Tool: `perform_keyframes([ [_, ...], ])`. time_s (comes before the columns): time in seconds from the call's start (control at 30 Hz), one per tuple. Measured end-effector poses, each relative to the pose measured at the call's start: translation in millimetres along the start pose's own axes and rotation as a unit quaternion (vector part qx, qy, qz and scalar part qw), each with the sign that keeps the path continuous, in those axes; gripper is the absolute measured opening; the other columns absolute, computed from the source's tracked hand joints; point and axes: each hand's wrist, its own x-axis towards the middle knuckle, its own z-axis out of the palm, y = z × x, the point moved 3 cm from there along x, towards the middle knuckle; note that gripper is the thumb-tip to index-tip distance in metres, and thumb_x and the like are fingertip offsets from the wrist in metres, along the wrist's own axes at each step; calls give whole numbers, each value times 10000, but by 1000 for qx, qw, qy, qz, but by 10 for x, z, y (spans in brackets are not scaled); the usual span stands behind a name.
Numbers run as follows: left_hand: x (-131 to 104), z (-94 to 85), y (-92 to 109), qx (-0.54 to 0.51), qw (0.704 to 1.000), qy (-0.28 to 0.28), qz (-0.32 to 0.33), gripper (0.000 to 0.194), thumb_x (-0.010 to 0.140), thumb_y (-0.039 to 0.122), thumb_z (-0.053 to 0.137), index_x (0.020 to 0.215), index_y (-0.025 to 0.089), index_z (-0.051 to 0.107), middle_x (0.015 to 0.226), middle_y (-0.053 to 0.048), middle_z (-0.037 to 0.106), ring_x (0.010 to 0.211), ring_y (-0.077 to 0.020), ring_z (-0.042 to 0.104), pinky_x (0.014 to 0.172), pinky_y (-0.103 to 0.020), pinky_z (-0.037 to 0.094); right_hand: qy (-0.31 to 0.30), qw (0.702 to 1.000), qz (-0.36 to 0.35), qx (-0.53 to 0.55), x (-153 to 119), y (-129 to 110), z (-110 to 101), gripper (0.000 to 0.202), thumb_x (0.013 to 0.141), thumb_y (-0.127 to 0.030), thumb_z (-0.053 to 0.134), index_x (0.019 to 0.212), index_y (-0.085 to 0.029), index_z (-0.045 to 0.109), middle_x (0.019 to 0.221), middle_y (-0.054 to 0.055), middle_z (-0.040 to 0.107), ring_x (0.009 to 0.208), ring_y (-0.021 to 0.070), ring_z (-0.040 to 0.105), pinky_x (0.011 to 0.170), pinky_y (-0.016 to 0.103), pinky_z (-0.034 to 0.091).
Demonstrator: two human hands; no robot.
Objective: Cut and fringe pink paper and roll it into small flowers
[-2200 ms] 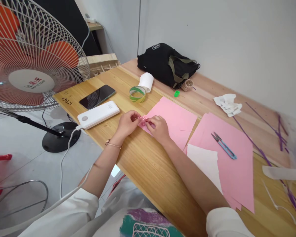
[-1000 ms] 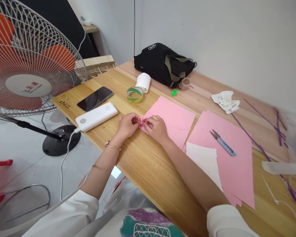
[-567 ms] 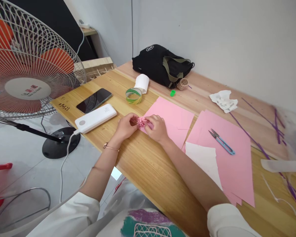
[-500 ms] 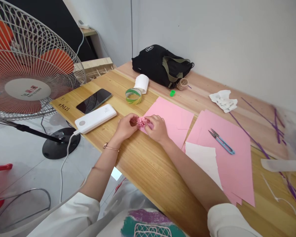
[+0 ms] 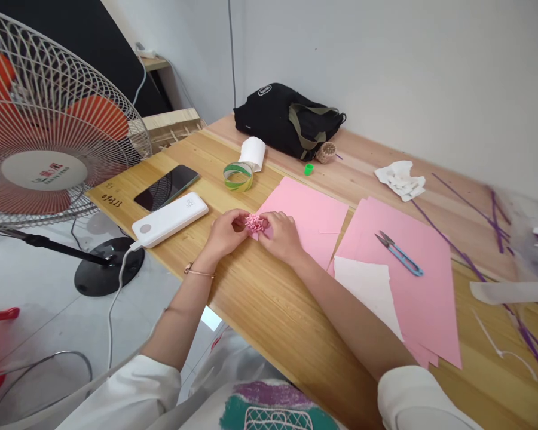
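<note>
A small pink paper flower (image 5: 254,223) with a frilled, finely cut head is held between my two hands, just over the near left corner of a pink paper sheet (image 5: 311,209). My left hand (image 5: 228,232) pinches it from the left, fingers curled. From the other side, my right hand (image 5: 281,235) closes thumb and fingers on its edge. Blue thread snips (image 5: 401,255) lie on a stack of pink sheets (image 5: 430,286) to the right, beside a torn white paper (image 5: 365,286).
A white power bank (image 5: 173,220) with a cable and a phone (image 5: 165,187) lie left. Behind are a tape roll (image 5: 238,177), green cap (image 5: 309,169) and black bag (image 5: 273,116). Purple strips (image 5: 470,263) lie right. A fan (image 5: 49,137) stands beyond the table's left edge.
The view has shifted slightly, so most things appear a little further left. Both hands stay on the pink flower, and its frilled head shows a bit more openly between the fingers.
</note>
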Motion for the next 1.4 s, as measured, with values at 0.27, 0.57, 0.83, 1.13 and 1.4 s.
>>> perform_keyframes([
  [0.27, 6, 13, -1, -7, 1000, -1, -9, 297, 622, 228, 642, 912, 166, 644, 878, -62, 688, 790, -179, 623, 782, -336, 507, 3, 1000, -15, -1, 6, 0, 8, 305, 784, -285, 590, 1077, -200, 593, 1075, 88, 657, 990, 268, 547, 814, 404, 377],
  [0.57, 9, 10, 16, -14, 1000, 5, -12, 251, 614, 192, 622, 864, 178, 646, 837, -40, 693, 773, -174, 627, 774, -328, 504, 11, 1000, -2, 16, 3, 4, 3, 358, 772, -259, 596, 1123, -190, 569, 1117, 88, 652, 1014, 268, 548, 840, 412, 379],
  [0.83, -6, 5, 80, -25, 999, 1, -23, 235, 610, 147, 601, 841, 168, 643, 839, -41, 699, 783, -176, 634, 791, -332, 497, 2, 1000, -6, 24, 13, 8, 17, 331, 785, -212, 573, 1115, -197, 584, 1100, 77, 663, 1012, 258, 550, 841, 407, 380],
  [1.13, -27, -20, 109, -15, 1000, -3, 2, 305, 616, 258, 670, 905, 172, 628, 873, -47, 689, 804, -175, 628, 804, -327, 497, 6, 1000, -5, 14, 12, 12, -2, 203, 808, -243, 578, 997, -207, 640, 1007, 63, 684, 965, 238, 554, 804, 371, 365],
  [1.4, -18, -39, 46, 7, 1000, -2, -5, 359, 622, 346, 679, 924, 157, 636, 889, -70, 695, 830, -198, 631, 824, -356, 494, 6, 1000, -6, 22, 11, 15, -3, 244, 802, -318, 619, 1005, -186, 652, 994, 68, 689, 954, 235, 553, 793, 357, 345],
])
